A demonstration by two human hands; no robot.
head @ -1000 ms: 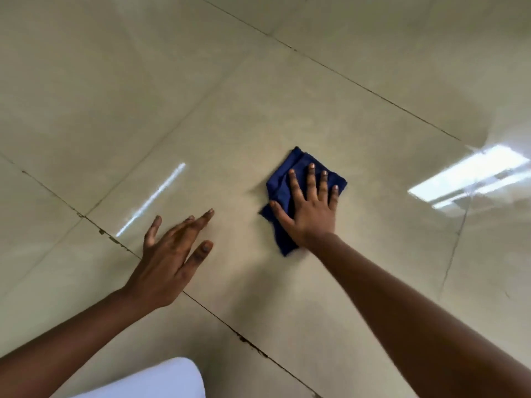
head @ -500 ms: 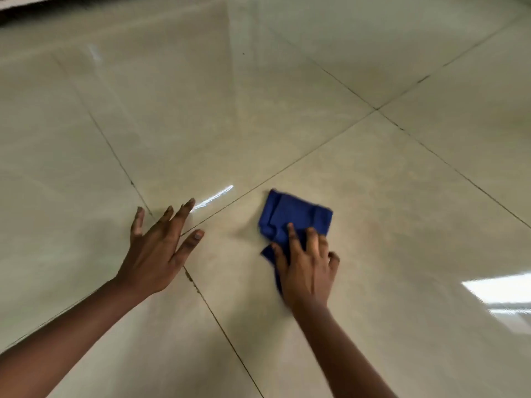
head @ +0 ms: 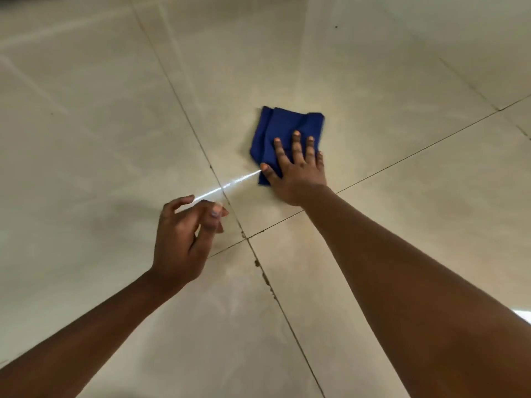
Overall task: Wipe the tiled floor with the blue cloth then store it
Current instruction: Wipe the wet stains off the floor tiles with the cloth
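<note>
Tiled floor (head: 373, 67) (blue cloth (head: 283, 124) underhand)

An indoor room, of which only the floor shows: large glossy beige tiles (head: 373, 67) with dark grout lines (head: 184, 110) crossing near 6 o'clock, stained at the joint. A streak of lamp glare (head: 230, 183) reflects near centre. Home or office cannot be told.

Head view, steeply down at floor (head: 86, 139)
</note>
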